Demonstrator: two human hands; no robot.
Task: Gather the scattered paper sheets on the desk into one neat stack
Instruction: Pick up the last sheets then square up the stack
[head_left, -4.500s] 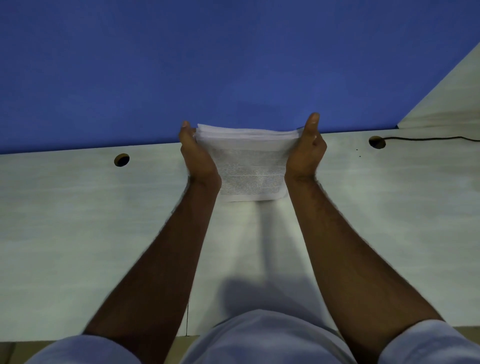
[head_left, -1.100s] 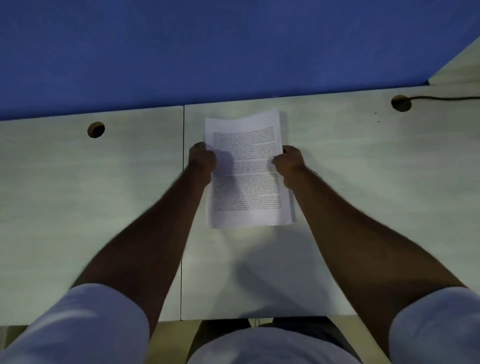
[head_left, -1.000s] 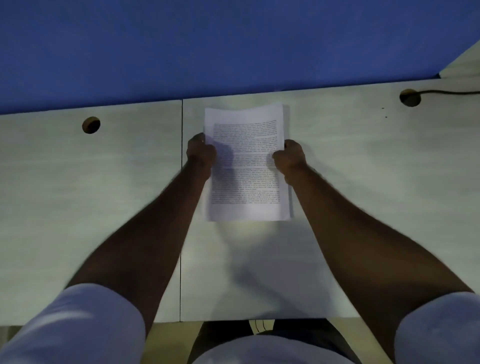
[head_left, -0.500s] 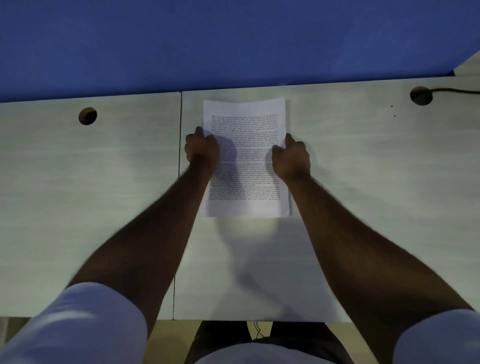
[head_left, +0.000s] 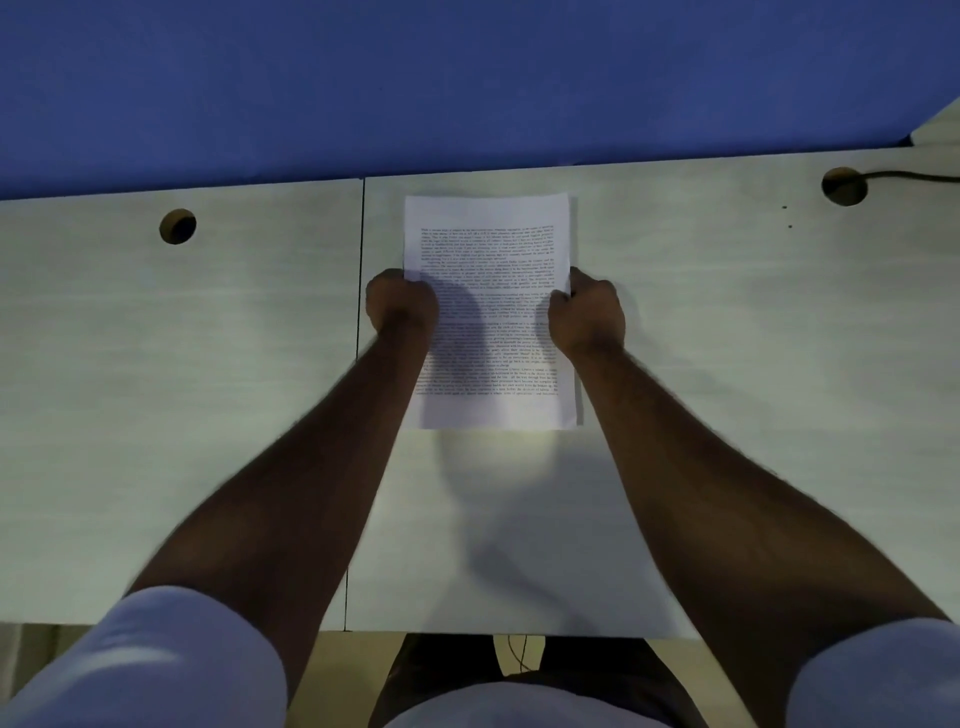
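Observation:
One stack of white printed paper sheets (head_left: 491, 312) lies flat on the pale desk (head_left: 727, 364), just right of the seam between two desk panels, its edges squared. My left hand (head_left: 401, 304) grips the stack's left edge near mid-height with curled fingers. My right hand (head_left: 587, 310) grips the right edge at the same height, thumb on top of the sheet. No loose sheets show elsewhere on the desk.
A blue partition (head_left: 467, 78) rises behind the desk. Two round cable holes sit near the back edge, one at the left (head_left: 177, 226) and one at the right (head_left: 844, 186) with a black cable (head_left: 914, 177) leading out. The desk's front edge runs near my lap.
The stack, held upright on its edge between both hands earlier, now lies flat on the desk. In the last second it settled and flattened, with both hands still at its sides.

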